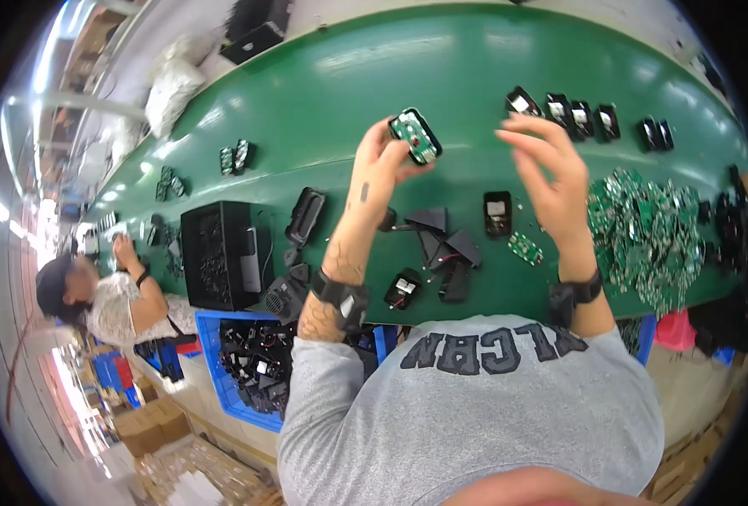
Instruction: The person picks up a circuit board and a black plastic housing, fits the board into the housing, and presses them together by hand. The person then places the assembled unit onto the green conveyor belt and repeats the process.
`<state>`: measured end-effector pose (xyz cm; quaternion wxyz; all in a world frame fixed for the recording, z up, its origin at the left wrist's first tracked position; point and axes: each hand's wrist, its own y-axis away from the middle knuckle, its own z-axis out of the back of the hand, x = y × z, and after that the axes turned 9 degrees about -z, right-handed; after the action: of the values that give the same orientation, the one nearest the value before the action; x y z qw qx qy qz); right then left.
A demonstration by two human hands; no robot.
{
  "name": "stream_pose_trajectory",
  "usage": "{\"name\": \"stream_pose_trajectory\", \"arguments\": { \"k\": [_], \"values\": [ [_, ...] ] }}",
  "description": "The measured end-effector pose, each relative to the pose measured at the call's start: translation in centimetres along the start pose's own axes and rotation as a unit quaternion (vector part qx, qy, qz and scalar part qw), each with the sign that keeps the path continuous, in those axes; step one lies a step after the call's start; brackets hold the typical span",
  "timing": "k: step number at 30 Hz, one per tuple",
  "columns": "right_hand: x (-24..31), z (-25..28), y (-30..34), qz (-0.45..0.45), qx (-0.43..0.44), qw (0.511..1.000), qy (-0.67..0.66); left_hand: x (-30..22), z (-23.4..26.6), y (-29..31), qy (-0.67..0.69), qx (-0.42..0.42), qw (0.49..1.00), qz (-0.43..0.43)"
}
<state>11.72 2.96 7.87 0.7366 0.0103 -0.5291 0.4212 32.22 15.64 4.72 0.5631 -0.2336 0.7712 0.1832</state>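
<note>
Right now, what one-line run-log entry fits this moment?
left hand: holding black rectangular casing, green circuit board inside | right hand: open, empty | right side: green circuit-board heap

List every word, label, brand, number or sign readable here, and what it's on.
Grey cloth shirt: large dark chest lettering, wording not copied here.
Black rounded plastic casing near the table's edge: white patch, too small to read.
Black plastic casings, upper right: white patches, too small to read.
Green circuit board in the left hand: no marking legible.
</note>
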Motion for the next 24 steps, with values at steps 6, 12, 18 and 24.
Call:
{"name": "stream_pose_trajectory", "arguments": {
  "k": [6,12,18,24],
  "values": [
    [0.6,-0.2,1.6,-0.047,0.018,0.990,-0.129,1.6,16.4,-11.6,-0.584,-0.058,0.807,-0.064],
    [-1.3,1.1,1.9,-0.104,0.082,0.981,-0.143,-1.2,20.5,-9.1,-0.697,-0.011,0.702,-0.144],
    [13.1,1.5,0.4,-0.002,0.439,0.705,-0.557,-12.8,31.1,0.5,-0.678,-0.148,0.718,-0.055],
    [16.0,1.4,-0.3,0.022,0.537,0.499,-0.680,-13.9,53.2,12.4,-0.711,-0.387,0.584,0.056]
  ]
}}
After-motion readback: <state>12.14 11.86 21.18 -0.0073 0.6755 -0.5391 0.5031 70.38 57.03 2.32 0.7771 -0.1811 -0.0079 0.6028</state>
